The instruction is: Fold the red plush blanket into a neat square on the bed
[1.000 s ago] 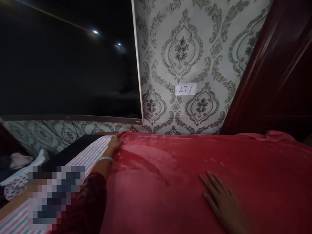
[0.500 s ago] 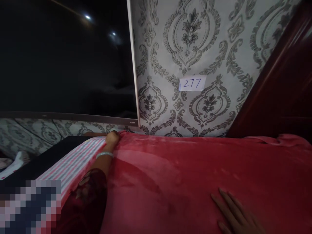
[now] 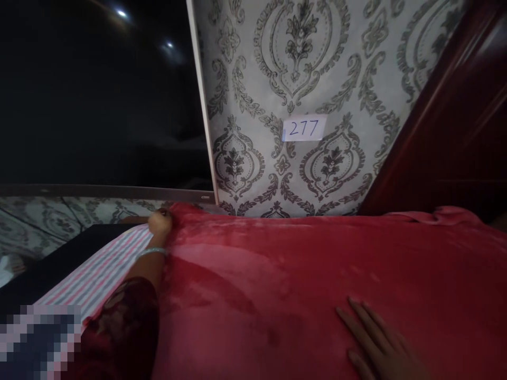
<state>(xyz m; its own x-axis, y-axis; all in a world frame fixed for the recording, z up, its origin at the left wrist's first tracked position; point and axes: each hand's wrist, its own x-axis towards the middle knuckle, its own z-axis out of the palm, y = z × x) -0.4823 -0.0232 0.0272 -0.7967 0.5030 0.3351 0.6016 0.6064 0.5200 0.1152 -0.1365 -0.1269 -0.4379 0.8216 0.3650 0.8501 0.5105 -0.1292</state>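
A red plush blanket covers most of the surface in front of me, with paler pink patches at its left. My left hand is closed on the blanket's far left corner, near the wall; a light bracelet circles the wrist. Pulled up slightly, the corner rises beside the fist. My right hand lies flat on the blanket at the lower right, fingers outstretched. Under my left forearm, a striped sheet in pink, grey and white shows along the blanket's left edge.
A large dark television screen hangs at the upper left. Patterned wallpaper carries a paper label reading 277. Dark red glossy wood slants down at the right. A black surface lies left of the sheet.
My left hand has lifted the blanket's corner a little and shifted left with it. The right hand stays flat on the blanket. The view has turned slightly.
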